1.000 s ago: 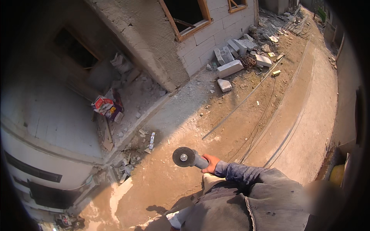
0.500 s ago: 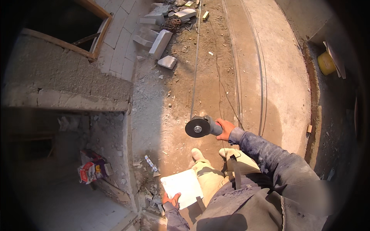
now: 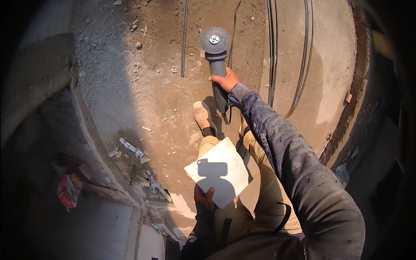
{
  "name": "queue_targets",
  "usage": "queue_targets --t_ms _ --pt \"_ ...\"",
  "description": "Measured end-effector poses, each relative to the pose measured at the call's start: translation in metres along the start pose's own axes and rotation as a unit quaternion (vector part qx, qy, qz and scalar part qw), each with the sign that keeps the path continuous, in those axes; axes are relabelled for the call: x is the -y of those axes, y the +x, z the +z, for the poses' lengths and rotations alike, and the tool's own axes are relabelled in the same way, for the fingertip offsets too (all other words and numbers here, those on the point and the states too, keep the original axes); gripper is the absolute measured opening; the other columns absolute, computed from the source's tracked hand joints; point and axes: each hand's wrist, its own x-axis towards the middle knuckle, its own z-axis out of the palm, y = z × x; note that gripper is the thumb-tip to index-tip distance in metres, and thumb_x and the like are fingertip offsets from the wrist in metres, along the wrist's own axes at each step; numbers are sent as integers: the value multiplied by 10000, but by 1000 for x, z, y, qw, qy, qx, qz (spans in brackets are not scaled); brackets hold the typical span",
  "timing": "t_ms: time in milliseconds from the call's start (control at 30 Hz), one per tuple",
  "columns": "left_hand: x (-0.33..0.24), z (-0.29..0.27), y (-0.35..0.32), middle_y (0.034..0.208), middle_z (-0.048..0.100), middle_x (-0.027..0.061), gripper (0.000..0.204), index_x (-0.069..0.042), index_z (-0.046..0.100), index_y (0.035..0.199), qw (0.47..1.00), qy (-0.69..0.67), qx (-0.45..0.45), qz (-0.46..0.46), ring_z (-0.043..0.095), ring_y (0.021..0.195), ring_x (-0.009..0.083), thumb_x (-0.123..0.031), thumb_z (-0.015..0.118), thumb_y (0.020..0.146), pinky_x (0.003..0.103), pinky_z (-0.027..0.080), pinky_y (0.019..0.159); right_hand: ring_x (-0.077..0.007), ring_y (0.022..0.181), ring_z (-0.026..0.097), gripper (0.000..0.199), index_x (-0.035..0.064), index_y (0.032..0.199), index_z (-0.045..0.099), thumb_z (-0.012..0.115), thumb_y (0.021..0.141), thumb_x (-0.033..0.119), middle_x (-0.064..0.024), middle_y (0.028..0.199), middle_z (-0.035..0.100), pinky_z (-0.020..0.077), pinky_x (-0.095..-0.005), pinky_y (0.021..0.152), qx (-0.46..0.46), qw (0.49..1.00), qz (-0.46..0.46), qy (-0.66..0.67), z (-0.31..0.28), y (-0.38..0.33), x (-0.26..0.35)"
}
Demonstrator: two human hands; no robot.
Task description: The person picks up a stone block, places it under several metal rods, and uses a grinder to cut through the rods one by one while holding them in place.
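My right hand (image 3: 226,80) is wrapped round the grey body of an angle grinder (image 3: 218,65), held out ahead of me at arm's length. Its round cutting disc (image 3: 214,40) points away from me, face up, and a cord hangs from the rear end. Close to my body, my left hand (image 3: 205,198) grips a pale square tile (image 3: 225,190) by its near left edge, thumb on top. The tile lies over my legs, and the shadow of my head falls across it. Tile and grinder are well apart.
Long thin metal rods (image 3: 272,56) lie along the dusty ground, with a dark cable (image 3: 234,32) between them. A crumpled wrapper (image 3: 131,147) and rubble are at the left, beside a doorway sill. A red and white bag (image 3: 68,193) sits inside. A yellow bucket (image 3: 383,45) stands far right.
The grinder has swung from pointing left to pointing away from me and moved farther out. The tile has shifted right and turned, still in my left hand. My view has tilted down.
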Motion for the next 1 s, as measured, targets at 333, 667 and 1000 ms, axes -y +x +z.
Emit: queue_targets --t_ms 333,667,1000 --pt "67 -62 -23 1182 517 160 431 33 431 1224 987 149 5 -66 555 1003 245 -214 465 874 378 458 838 -337 1008 574 595 3 1103 573 758 625 305 -202 1070 596 449 -394 891 23 913 -48 -404 113 116 -100" --pt "33 -23 13 1137 515 160 477 44 384 1233 996 11 -86 4 534 989 238 -213 490 845 364 432 870 -329 1101 526 618 48 1277 453 600 799 410 -199 1177 549 402 -371 947 213 961 4 -178 26 -38 -196" --pt "-9 -22 73 1028 563 137 495 29 461 1178 985 163 49 -6 540 912 238 -169 656 767 344 421 829 -181 1165 433 794 87 1407 268 608 809 484 -67 1320 436 406 -328 905 383 855 221 271 -24 -258 -245"
